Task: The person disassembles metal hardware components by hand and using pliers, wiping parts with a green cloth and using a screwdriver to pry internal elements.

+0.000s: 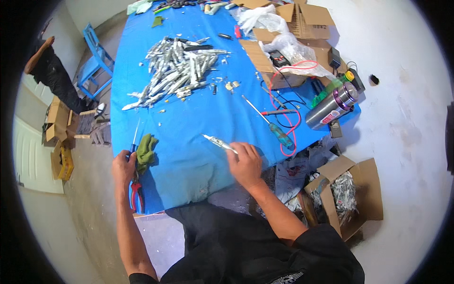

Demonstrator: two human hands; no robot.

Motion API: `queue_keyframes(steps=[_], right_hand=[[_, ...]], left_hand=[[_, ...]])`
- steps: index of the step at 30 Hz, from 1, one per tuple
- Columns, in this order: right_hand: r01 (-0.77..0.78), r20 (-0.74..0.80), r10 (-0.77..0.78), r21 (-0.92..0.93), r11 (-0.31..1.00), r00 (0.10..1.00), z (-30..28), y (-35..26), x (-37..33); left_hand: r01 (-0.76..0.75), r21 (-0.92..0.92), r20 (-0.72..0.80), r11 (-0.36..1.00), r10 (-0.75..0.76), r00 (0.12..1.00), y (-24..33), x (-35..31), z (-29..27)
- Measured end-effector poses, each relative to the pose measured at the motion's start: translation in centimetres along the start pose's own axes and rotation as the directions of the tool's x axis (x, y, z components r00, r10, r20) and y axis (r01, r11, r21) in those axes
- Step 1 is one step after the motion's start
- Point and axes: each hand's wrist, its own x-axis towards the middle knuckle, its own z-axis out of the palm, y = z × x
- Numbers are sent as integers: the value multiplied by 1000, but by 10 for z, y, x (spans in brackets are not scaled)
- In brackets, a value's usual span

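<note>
My left hand (124, 166) is closed round a blue-handled screwdriver (137, 131) at the table's left edge, its thin shaft pointing away from me. In my right hand (247, 164), over the near part of the table, is a slim white-and-grey pen-shaped piece (218, 141), its pointed tip to the left. A crumpled green cloth (146, 154) lies just right of my left hand. Red-and-black pliers (137, 195) lie nearer to me, beside my left wrist. Farther back, a heap of similar slim grey-white pieces (177, 73) covers part of the blue tablecloth (189, 122).
A larger screwdriver (280, 135), a red cable (294, 142) and a steel flask (331, 108) occupy the right side. Open cardboard boxes (307, 21) stand at the back right; another box (369, 189) is below the table. A person (54, 71) stands left near a blue chair (97, 61).
</note>
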Motion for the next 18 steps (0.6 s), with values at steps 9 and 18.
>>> queue_keyframes(steps=[9,18], right_hand=[[25,28,-25,-14,1000,999,-2,3,-1],[7,9,-7,2,1000,1000,-12,-1,-1]], left_hand=[[-69,-195,-130,978,44,990,26,-33,-22],[-61,-362,-234,930,-28,972,81,-146,-58]])
